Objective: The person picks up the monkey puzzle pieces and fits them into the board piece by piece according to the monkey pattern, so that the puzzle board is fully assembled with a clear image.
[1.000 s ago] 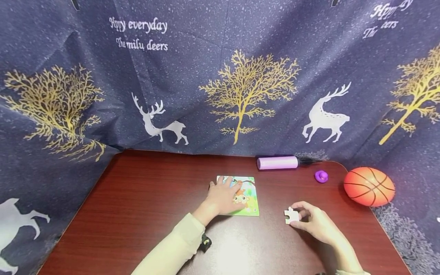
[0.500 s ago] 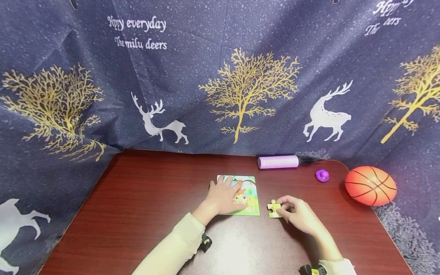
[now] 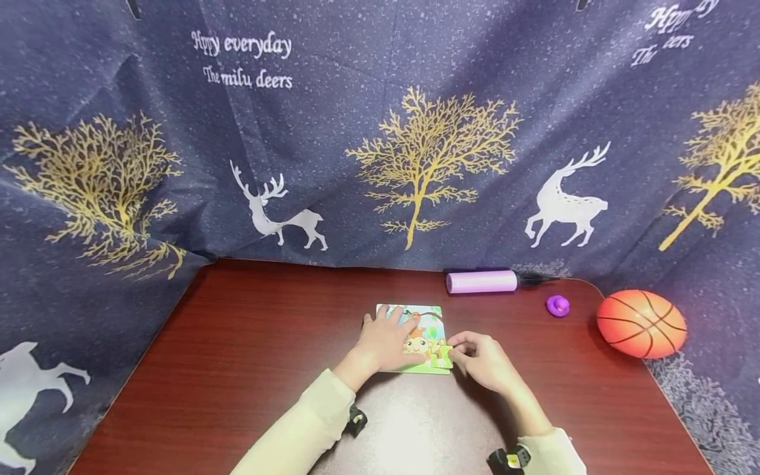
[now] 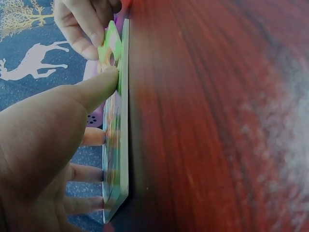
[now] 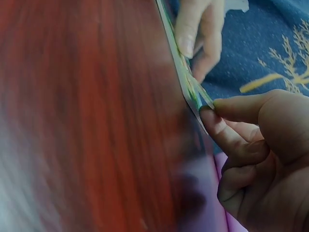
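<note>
A colourful jigsaw puzzle board [image 3: 415,311] with a monkey picture lies flat on the table. My left hand [image 3: 382,340] rests on its left part with fingers spread, the fingertips touching its surface in the left wrist view. Between thumb and finger, my right hand [image 3: 483,359] pinches a green puzzle piece [image 4: 110,41]. That piece is over the lower right corner of the board, tilted against it in both wrist views. In the right wrist view, the piece [image 5: 204,94] shows nearly edge-on. The left hand hides much of the picture.
Behind the board lies a lilac hand pump [image 3: 482,282] with a black nozzle. To its right sit a small purple toy [image 3: 557,305] and an orange basketball-patterned ball [image 3: 641,324] at the table's edge. A dark blue printed cloth [image 3: 332,132] hangs behind the brown table [image 3: 267,330].
My right hand has moved left with the puzzle piece, from the bare table to the board's lower right corner. The piece has turned from its white side to its coloured side. The left hand stays put.
</note>
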A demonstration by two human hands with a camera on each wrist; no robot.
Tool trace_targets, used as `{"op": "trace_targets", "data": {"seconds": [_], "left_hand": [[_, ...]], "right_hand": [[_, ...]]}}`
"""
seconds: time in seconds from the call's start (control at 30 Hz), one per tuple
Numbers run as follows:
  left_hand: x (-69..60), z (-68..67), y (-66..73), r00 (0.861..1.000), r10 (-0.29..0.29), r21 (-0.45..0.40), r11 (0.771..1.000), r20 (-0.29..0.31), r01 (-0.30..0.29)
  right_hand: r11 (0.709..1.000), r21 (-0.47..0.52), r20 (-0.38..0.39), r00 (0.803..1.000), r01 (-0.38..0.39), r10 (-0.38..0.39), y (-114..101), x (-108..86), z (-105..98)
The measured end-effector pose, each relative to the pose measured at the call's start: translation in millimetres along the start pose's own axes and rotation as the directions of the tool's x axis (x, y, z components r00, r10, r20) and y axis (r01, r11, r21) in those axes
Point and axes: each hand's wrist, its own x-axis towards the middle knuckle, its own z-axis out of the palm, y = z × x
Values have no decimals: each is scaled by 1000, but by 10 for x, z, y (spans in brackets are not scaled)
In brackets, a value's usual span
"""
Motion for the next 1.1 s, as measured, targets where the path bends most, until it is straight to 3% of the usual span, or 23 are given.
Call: {"op": "trace_targets", "data": {"seconds": [0.37, 0.63, 1.1], "left_hand": [[5, 0, 19, 1000, -9, 17, 1000, -11, 9], [15, 3, 27, 1000, -16, -18, 1000, 0, 16], [59, 50, 111, 997, -70, 0, 998, -33, 70]], "right_hand": [[996, -89, -51, 998, 21, -26, -126, 42, 150], [981, -192, -87, 996, 2, -19, -114, 68, 197], [977, -213, -76, 997, -17, 1, -147, 140, 251]]}}
